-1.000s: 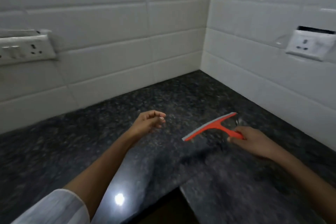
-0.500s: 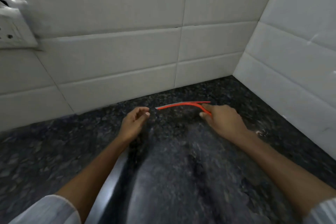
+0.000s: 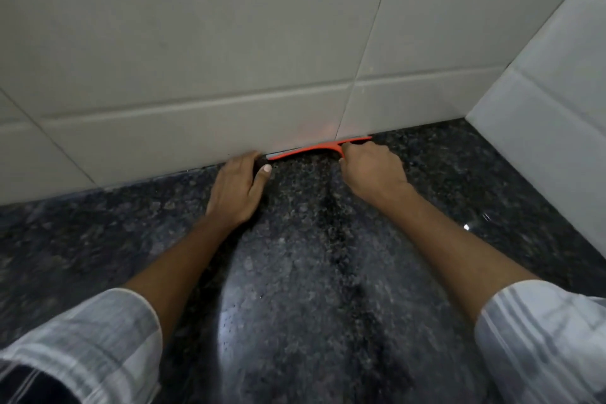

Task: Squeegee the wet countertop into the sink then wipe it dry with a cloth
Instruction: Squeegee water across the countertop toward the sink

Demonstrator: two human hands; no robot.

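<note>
The right hand (image 3: 372,174) grips the handle of the orange squeegee (image 3: 316,148), its fingers curled round it so that the handle itself is hidden under the knuckles. The squeegee's blade runs out to both sides of that hand, lying along the seam where the dark speckled countertop (image 3: 295,272) meets the white tiled wall (image 3: 196,75). A thin grey rubber edge shows along the left part of the blade, and a faint orange glow reflects on the tile just above it.

The left hand (image 3: 236,190) lies flat on the countertop just to the left of the blade's end, fingers straight and relaxed, holding nothing. Its fingertips reach the foot of the wall, and the thumb points toward the squeegee; whether the thumb touches the blade tip cannot be told, though the two are very near.

Between the two forearms the countertop shows a pale sheen with a dark streak running from the right hand back toward the person. To the right of the right hand a second tiled wall (image 3: 541,92) meets the first in a corner, and a small bright glint sits on the stone near its foot. Both forearms come out of rolled white striped sleeves (image 3: 541,338) at the bottom of the view
</note>
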